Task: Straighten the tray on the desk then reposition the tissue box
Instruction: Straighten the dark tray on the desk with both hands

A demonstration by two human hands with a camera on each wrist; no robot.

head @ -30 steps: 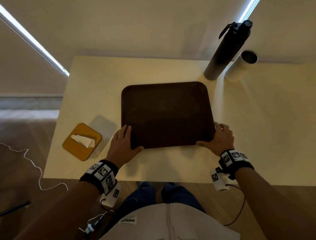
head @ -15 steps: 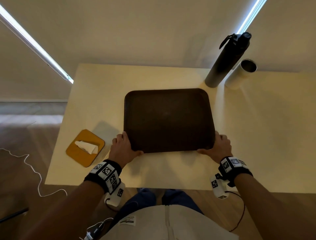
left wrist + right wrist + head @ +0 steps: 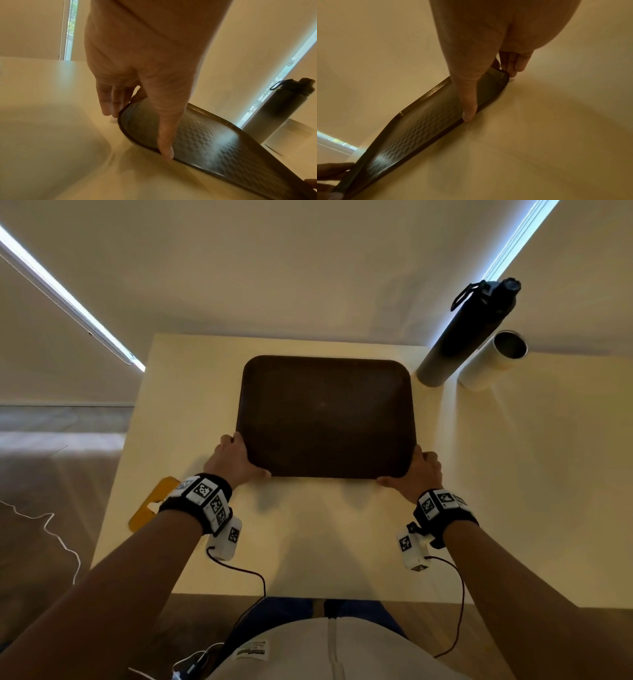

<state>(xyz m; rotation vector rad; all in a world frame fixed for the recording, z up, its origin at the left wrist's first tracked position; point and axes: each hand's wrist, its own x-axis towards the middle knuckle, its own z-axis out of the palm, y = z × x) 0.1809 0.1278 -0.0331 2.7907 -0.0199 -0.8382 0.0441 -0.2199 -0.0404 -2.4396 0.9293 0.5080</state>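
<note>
A dark brown tray (image 3: 325, 419) lies flat on the pale desk (image 3: 513, 474), its edges about parallel to the desk's. My left hand (image 3: 233, 460) grips its near left corner, thumb on the near rim and fingers down the left side, as the left wrist view shows on the tray (image 3: 205, 136). My right hand (image 3: 418, 470) grips the near right corner the same way, with the tray (image 3: 419, 128) stretching away to the left. The orange tissue box (image 3: 147, 508) sits at the desk's left edge, mostly hidden behind my left wrist.
A tall dark bottle (image 3: 469, 337) and a white tumbler (image 3: 493, 361) stand at the back right, the bottle close to the tray's far right corner. A wall runs behind the desk. A white cable (image 3: 51, 525) lies on the floor at the left.
Both hands have slid the tray away from me toward the wall and turned it squarer to the desk. My left wrist now covers most of the tissue box.
</note>
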